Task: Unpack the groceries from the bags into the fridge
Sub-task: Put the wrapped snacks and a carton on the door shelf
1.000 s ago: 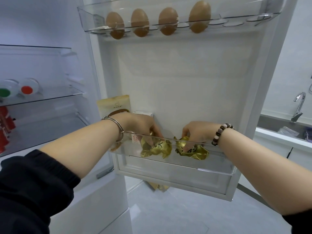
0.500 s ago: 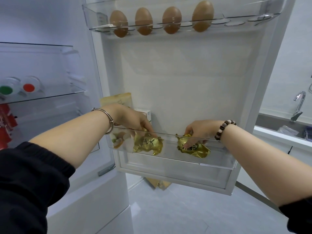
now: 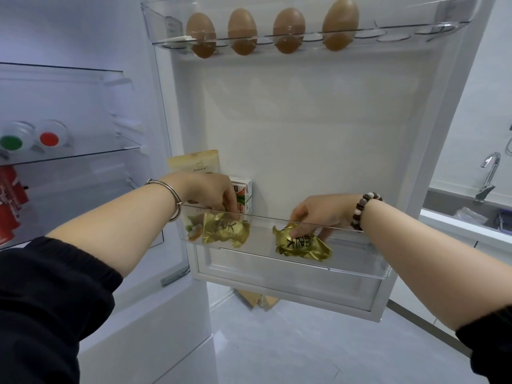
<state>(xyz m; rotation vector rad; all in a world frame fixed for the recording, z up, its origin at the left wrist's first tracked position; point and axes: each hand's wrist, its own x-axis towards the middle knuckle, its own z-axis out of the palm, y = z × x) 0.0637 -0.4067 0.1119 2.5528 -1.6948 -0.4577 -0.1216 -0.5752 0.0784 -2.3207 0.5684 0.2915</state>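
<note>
Two crinkled gold foil packets lie in the clear lower door bin (image 3: 346,268) of the open fridge. My left hand (image 3: 213,194) reaches over the bin's rim and grips the left gold packet (image 3: 225,231) from above. My right hand (image 3: 318,214) holds the right gold packet (image 3: 302,245), fingers pressed on its top. A beige pouch (image 3: 195,164) and a small white carton (image 3: 245,194) stand in the bin behind my left hand.
Several brown eggs (image 3: 288,30) sit in the top door rack. Inside the fridge, a glass shelf (image 3: 83,155) carries two jars with a green lid (image 3: 11,142) and a red lid (image 3: 49,139); red cans (image 3: 9,202) are below. A sink and tap (image 3: 489,176) stand at right.
Both hands have spread apart along the bin: the left packet moved left toward the pouch, the right packet shifted slightly right. The view has tilted down a little.
</note>
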